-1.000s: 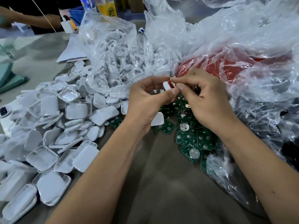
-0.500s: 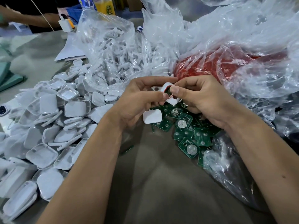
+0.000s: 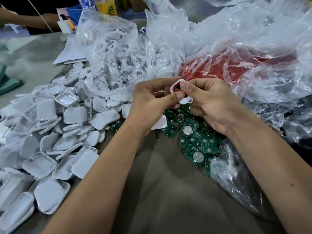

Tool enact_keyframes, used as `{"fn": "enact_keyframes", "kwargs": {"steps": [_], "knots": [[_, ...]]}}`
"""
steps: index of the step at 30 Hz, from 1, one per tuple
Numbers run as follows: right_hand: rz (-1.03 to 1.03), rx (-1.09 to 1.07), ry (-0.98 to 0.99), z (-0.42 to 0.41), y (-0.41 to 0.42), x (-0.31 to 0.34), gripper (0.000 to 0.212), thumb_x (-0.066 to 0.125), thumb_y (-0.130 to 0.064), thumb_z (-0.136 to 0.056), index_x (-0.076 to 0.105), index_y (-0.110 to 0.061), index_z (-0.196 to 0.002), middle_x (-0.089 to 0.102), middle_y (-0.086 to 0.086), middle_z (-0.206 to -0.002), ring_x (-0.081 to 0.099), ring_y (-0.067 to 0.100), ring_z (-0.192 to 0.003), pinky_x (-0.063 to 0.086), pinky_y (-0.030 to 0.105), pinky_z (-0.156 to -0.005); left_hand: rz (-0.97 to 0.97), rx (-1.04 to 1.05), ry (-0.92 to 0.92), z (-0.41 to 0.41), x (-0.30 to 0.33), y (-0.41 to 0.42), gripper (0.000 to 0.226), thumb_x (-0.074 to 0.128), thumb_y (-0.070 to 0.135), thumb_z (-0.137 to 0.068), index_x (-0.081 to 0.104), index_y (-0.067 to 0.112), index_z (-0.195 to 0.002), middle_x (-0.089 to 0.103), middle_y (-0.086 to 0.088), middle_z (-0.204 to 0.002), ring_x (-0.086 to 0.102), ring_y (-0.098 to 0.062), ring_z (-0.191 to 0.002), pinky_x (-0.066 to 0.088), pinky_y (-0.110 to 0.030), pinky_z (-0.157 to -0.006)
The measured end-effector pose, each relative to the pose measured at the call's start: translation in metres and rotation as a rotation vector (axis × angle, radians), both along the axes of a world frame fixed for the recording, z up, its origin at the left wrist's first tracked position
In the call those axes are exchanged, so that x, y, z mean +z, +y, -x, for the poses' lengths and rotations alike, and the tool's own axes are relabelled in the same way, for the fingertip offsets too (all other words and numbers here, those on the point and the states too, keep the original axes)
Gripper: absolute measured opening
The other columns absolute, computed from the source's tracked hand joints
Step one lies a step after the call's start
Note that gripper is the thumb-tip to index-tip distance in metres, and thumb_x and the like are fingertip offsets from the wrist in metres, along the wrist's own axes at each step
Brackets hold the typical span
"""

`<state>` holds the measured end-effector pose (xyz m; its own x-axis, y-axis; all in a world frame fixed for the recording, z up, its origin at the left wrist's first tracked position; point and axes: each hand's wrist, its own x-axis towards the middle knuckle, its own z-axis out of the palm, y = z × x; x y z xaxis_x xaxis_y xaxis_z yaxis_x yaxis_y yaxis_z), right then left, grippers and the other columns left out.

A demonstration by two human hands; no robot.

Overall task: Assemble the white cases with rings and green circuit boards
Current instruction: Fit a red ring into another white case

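My left hand (image 3: 152, 102) and my right hand (image 3: 211, 105) meet over the table and both pinch a small white case (image 3: 183, 98) with a red ring (image 3: 177, 86) set in its rim. My right thumb presses on the ring at the case's top. My left thumb lies across its lower edge. Below the hands lies a heap of green circuit boards (image 3: 192, 142). A big pile of white case halves (image 3: 55, 132) covers the table on the left.
A clear bag of white ring-shaped parts (image 3: 118, 53) lies behind the pile. A clear bag of red rings (image 3: 228, 68) sits behind my right hand, with crumpled plastic (image 3: 253, 183) spreading down the right side. Another person's arm (image 3: 25, 19) and bottles are at the far edge.
The hands have stayed together on the case and turned it. My right thumb has shifted onto the red ring at the top of the case.
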<state>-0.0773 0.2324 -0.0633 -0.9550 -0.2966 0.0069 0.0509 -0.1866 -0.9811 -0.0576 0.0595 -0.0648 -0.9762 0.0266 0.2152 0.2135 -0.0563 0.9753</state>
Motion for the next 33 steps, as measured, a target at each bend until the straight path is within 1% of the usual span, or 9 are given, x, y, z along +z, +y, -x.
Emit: {"fn": "enact_keyframes", "kwargs": {"steps": [5,7,9,12,16,20,24,27,33], "knots": [[-0.036,-0.007,-0.007,0.000,0.000,0.000,0.039,0.072,-0.027,-0.095,0.071,0.011,-0.106,0.049,0.012,-0.070,0.029,0.006,-0.043,0.029,0.018,-0.038,0.023,0.003,-0.030,-0.001,0.000,0.000,0.031,0.077,-0.004,-0.085,0.074,0.001,-0.116,0.075,-0.008,-0.081,0.067,-0.017,-0.067,0.054,-0.024,-0.065],[-0.183,-0.098,0.079,-0.001,-0.001,-0.002,0.039,0.078,-0.038,-0.085,0.075,0.000,-0.096,0.057,0.005,-0.065,0.040,0.004,-0.043,0.035,0.016,-0.041,0.060,-0.023,-0.097,0.000,0.001,-0.004,0.028,0.075,-0.003,-0.087,0.076,0.004,-0.114,0.073,-0.016,-0.084,0.065,-0.019,-0.069,0.052,-0.026,-0.065],[-0.444,-0.238,0.286,-0.002,-0.003,-0.003,0.023,0.084,-0.040,-0.083,0.076,-0.020,-0.091,0.069,-0.006,-0.070,0.057,0.004,-0.053,0.045,0.018,-0.049,0.083,-0.054,-0.176,0.002,0.002,-0.009,0.024,0.073,-0.002,-0.089,0.077,0.006,-0.111,0.073,-0.025,-0.092,0.065,-0.027,-0.077,0.056,-0.041,-0.076],[-0.560,-0.269,0.495,-0.003,-0.002,-0.001,0.010,0.085,-0.026,-0.086,0.077,-0.029,-0.091,0.072,-0.005,-0.085,0.063,0.005,-0.069,0.053,0.023,-0.063,-0.007,-0.088,-0.279,0.003,0.002,-0.015,0.021,0.071,-0.001,-0.085,0.079,0.005,-0.103,0.069,-0.036,-0.107,0.059,-0.040,-0.094,0.047,-0.063,-0.097],[-0.702,-0.218,0.640,-0.005,-0.002,0.003,0.006,0.082,-0.020,-0.088,0.080,-0.022,-0.094,0.066,-0.010,-0.089,0.056,-0.003,-0.077,0.043,0.013,-0.072,0.006,-0.122,-0.311,0.005,0.000,-0.020,0.017,0.070,-0.002,-0.089,0.078,0.003,-0.104,0.074,-0.022,-0.093,0.057,-0.034,-0.087,0.051,-0.032,-0.071],[-0.785,-0.159,0.689,-0.005,-0.002,0.006,0.003,0.078,-0.016,-0.092,0.078,-0.016,-0.096,0.063,-0.012,-0.090,0.057,-0.004,-0.087,0.041,0.008,-0.079,0.011,-0.116,-0.304,0.007,-0.001,-0.022,0.017,0.064,-0.002,-0.094,0.079,0.006,-0.094,0.071,-0.018,-0.089,0.056,-0.023,-0.074,0.047,-0.020,-0.056],[-0.842,-0.104,0.678,-0.005,-0.004,0.004,0.002,0.071,-0.013,-0.097,0.073,-0.013,-0.097,0.062,-0.007,-0.097,0.058,0.003,-0.090,0.043,0.014,-0.083,-0.005,-0.121,-0.308,0.007,-0.001,-0.020,0.027,0.059,-0.005,-0.097,0.080,0.008,-0.088,0.067,-0.022,-0.089,0.050,-0.016,-0.064,0.041,-0.018,-0.049],[-0.858,-0.101,0.682,-0.006,-0.007,0.002,0.005,0.068,-0.013,-0.099,0.069,-0.014,-0.095,0.060,-0.006,-0.098,0.055,0.000,-0.089,0.039,0.007,-0.080,0.007,-0.110,-0.314,0.007,-0.001,-0.017,0.030,0.057,-0.006,-0.097,0.080,0.010,-0.085,0.066,-0.019,-0.084,0.049,-0.014,-0.061,0.039,-0.018,-0.050],[-0.919,-0.073,0.659,-0.006,-0.011,-0.004,0.008,0.059,-0.013,-0.104,0.062,-0.014,-0.096,0.056,-0.007,-0.101,0.053,0.006,-0.089,0.041,0.013,-0.078,0.119,-0.070,-0.333,0.006,0.001,-0.013,0.021,0.055,-0.005,-0.100,0.073,0.002,-0.095,0.066,-0.017,-0.082,0.052,-0.011,-0.059,0.040,-0.019,-0.052]]}}
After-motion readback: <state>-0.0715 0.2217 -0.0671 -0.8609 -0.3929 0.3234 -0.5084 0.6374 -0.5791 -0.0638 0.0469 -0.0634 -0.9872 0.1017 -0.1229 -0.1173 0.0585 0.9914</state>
